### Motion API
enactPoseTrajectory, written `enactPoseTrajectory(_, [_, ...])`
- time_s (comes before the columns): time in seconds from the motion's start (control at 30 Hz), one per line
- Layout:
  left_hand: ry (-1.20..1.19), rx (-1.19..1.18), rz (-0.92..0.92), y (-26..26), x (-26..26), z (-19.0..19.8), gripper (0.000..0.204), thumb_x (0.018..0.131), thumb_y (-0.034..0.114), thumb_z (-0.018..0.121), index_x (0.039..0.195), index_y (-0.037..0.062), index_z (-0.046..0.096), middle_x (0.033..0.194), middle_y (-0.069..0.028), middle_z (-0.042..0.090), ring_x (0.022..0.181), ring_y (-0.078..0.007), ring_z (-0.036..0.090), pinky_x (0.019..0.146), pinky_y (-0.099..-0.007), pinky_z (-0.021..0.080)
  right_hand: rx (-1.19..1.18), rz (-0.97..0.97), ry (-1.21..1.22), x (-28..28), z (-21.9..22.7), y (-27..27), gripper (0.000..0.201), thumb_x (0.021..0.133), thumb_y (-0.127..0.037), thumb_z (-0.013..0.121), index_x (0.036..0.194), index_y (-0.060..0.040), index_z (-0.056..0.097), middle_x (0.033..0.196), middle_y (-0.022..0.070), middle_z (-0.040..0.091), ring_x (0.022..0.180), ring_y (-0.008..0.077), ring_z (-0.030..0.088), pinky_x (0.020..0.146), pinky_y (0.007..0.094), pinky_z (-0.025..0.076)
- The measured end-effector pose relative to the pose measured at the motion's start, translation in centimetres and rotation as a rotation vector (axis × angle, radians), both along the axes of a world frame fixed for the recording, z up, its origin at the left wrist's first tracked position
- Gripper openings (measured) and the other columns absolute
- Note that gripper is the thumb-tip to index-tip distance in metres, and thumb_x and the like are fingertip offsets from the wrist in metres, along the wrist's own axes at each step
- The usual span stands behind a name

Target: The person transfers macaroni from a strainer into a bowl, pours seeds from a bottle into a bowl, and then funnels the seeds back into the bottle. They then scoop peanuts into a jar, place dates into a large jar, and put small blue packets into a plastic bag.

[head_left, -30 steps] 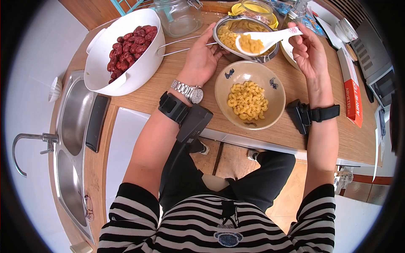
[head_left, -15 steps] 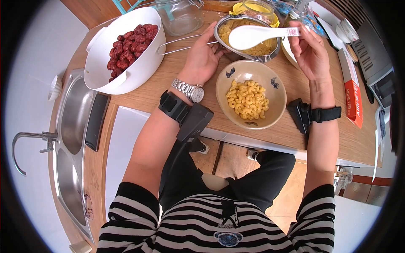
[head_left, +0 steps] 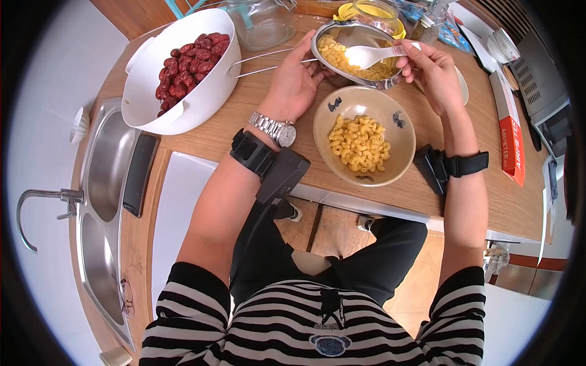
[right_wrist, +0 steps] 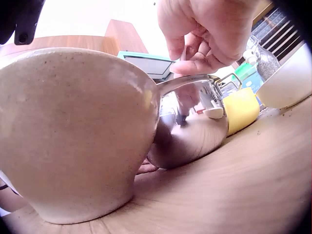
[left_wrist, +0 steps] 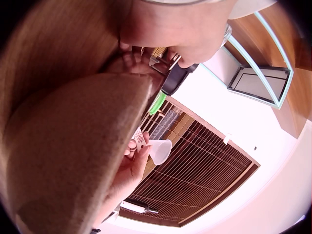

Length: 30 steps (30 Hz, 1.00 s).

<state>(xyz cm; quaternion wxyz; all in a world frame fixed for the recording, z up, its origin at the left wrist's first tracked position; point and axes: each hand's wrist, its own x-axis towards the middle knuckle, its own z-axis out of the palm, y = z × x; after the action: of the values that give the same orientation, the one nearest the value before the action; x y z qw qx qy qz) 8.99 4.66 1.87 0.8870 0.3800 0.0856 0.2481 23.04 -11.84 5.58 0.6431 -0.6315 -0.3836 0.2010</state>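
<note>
My left hand (head_left: 292, 85) grips the left side of a tilted metal bowl (head_left: 379, 38), whose wire handle (head_left: 256, 72) extends to the left past the wrist. Inside it lies elbow macaroni (head_left: 332, 53). Between thumb and fingers, my right hand (head_left: 438, 76) pinches the handle of a white spoon (head_left: 365, 57); the spoon's head is down at the macaroni. Nearer the body stands a beige ceramic bowl (head_left: 400, 143) with more macaroni (head_left: 359, 143) in its bottom. The right wrist view shows the metal bowl's shiny outer wall (right_wrist: 195, 141) right behind the ceramic bowl (right_wrist: 73, 126).
A white basin (head_left: 143, 97) of red dates (head_left: 192, 67) stands at the left, with a glass jar (head_left: 262, 27) behind. A pale dish (head_left: 462, 85) sits beyond the right hand, and an orange-and-white box (head_left: 511, 140) lies farther right. The sink (head_left: 104, 171) is at far left.
The spoon carried macaroni above the metal bowl, then showed plain white above it; now its head is lowered into that bowl. The right hand moved left and down with it. The left hand stayed put.
</note>
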Motion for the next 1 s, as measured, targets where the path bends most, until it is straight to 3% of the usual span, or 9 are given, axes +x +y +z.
enactPoseTrajectory(0.1, [-0.004, -0.003, -0.005, 0.1, 0.0, 0.0, 0.029, 0.084, 0.02, 0.044, 0.112, 0.0112, 0.047, 0.105, -0.0035, 0.049, 0.096, -0.0153, 0.046, 0.086, -0.0313, 0.038, 0.044, 0.08, 0.143, 0.3, 0.1, -0.2, 0.023, 0.084, -0.017, 0.047, 0.093, 0.0025, 0.057, 0.064, 0.0014, 0.056, 0.05, 0.0034, 0.047, 0.046, 0.014, 0.038])
enactPoseTrajectory(0.33, [0.025, 0.011, 0.018, -0.2, 0.0, 0.1, 0.031, 0.086, 0.022, 0.042, 0.115, 0.0123, 0.045, 0.108, -0.0033, 0.048, 0.098, -0.0154, 0.045, 0.088, -0.0315, 0.034, 0.051, 0.023, 0.297, 0.4, 0.2, -0.2, 0.024, 0.084, -0.015, 0.046, 0.095, 0.0042, 0.055, 0.063, 0.0026, 0.057, 0.05, 0.0029, 0.049, 0.044, 0.0119, 0.04])
enactPoseTrajectory(0.5, [0.027, 0.016, 0.008, -0.1, 0.1, 0.0, 0.032, 0.086, 0.023, 0.04, 0.116, 0.013, 0.044, 0.11, -0.0031, 0.047, 0.101, -0.0156, 0.043, 0.09, -0.0324, 0.031, 0.185, 0.086, 0.514, 1.3, -0.2, -0.3, 0.021, 0.082, -0.011, 0.047, 0.09, 0.0066, 0.055, 0.068, 0.0088, 0.059, 0.056, 0.0064, 0.055, 0.049, 0.0131, 0.047])
enactPoseTrajectory(0.83, [0.023, 0.025, -0.001, -0.2, 0.0, 0.1, 0.032, 0.086, 0.023, 0.04, 0.116, 0.0128, 0.044, 0.11, -0.0035, 0.047, 0.102, -0.0161, 0.042, 0.092, -0.0325, 0.03, 0.302, 0.125, 0.545, 2.1, -0.4, -0.5, 0.023, 0.083, -0.011, 0.047, 0.094, 0.0084, 0.053, 0.068, 0.0097, 0.059, 0.056, 0.0076, 0.055, 0.051, 0.0126, 0.048])
enactPoseTrajectory(0.97, [0.011, 0.021, -0.006, 0.0, 0.0, -0.1, 0.032, 0.086, 0.023, 0.04, 0.116, 0.0125, 0.044, 0.11, -0.0039, 0.047, 0.102, -0.0162, 0.042, 0.091, -0.0319, 0.032, 0.349, 0.228, 0.584, 2.0, 0.0, -0.6, 0.024, 0.083, -0.012, 0.047, 0.094, 0.0079, 0.053, 0.064, 0.0085, 0.058, 0.053, 0.0066, 0.054, 0.048, 0.0117, 0.047])
enactPoseTrajectory(1.0, [0.001, 0.041, -0.016, 0.1, 0.0, -0.2, 0.033, 0.086, 0.023, 0.041, 0.117, 0.0129, 0.043, 0.11, -0.002, 0.045, 0.099, -0.0149, 0.041, 0.084, -0.0302, 0.035, 0.357, 0.24, 0.593, 1.8, 0.1, -0.6, 0.024, 0.083, -0.012, 0.047, 0.094, 0.0077, 0.053, 0.063, 0.0079, 0.058, 0.052, 0.0061, 0.053, 0.046, 0.0111, 0.046])
